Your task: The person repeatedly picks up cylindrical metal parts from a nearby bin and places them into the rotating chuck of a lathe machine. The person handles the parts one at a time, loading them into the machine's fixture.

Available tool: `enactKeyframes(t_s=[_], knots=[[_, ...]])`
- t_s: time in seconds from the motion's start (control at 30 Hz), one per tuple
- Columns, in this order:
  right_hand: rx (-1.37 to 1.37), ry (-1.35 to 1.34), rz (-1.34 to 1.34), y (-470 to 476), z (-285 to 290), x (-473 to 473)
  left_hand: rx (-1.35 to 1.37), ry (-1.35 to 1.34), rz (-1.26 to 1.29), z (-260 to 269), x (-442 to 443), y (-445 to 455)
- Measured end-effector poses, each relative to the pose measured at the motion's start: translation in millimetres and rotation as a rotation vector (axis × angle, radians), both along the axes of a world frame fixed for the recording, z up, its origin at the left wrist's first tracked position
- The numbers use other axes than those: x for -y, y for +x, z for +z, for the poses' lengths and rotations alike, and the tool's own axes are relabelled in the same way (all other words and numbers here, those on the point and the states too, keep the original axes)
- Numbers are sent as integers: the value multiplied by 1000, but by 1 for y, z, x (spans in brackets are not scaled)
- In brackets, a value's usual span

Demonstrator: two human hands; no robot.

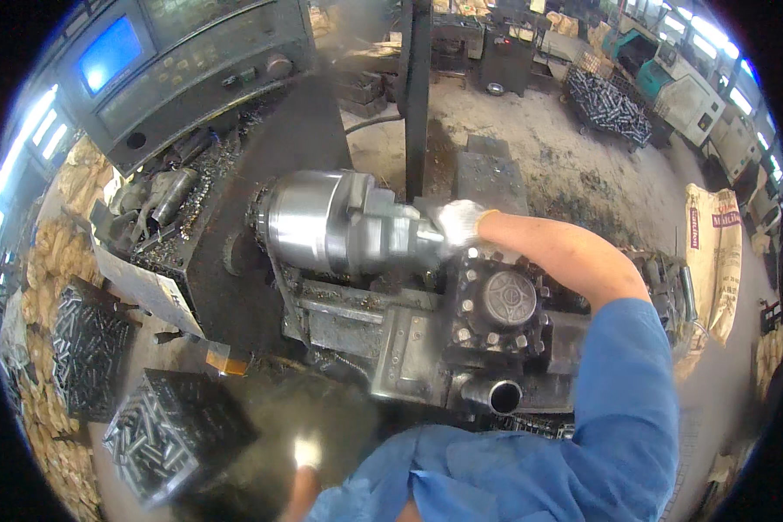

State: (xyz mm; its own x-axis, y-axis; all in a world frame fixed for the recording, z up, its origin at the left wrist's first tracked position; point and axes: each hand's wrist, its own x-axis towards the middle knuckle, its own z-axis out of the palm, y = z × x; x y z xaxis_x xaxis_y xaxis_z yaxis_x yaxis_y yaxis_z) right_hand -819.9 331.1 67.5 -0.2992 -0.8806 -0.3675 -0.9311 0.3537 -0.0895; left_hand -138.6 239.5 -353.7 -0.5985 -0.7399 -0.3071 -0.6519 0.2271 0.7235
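My right hand (461, 222), in a white glove, is at the blurred right end of a metal lathe chuck (307, 218), by a small shiny workpiece (427, 235); whether its fingers grip the piece cannot be told. Just below that hand sits a tool turret (509, 298) with a round cap and several bolts. A short metal tube (504, 396) lies on the machine below the turret. My left hand (308, 450), also gloved, hangs low at the bottom, away from the machine, blurred; its fingers cannot be made out.
Crates of metal cylinders (150, 444) and rods (88, 352) stand on the floor at left. A machine panel with a lit screen (109, 55) is at upper left. Chips and metal parts cover a ledge (189, 235). A dark post (416, 98) rises behind the chuck; printed sacks (711, 261) stand at right.
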Motion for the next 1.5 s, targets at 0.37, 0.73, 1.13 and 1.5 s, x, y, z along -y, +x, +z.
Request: enactKeyframes(t_s=[0.37,0.73,1.13,1.5], knots=[[-7,-140,0,-38,-28,-46,597,-308,-556,1,-26,37],[27,-1011,-840,99,114,-175,-29,-324,-231,283,51,-163],[1172,-1061,-853,368,-4,-136,-671,545,-1113,461,1,-349],[660,-933,-1083,394,-82,-166,-501,216,-516,517,87,-477]])
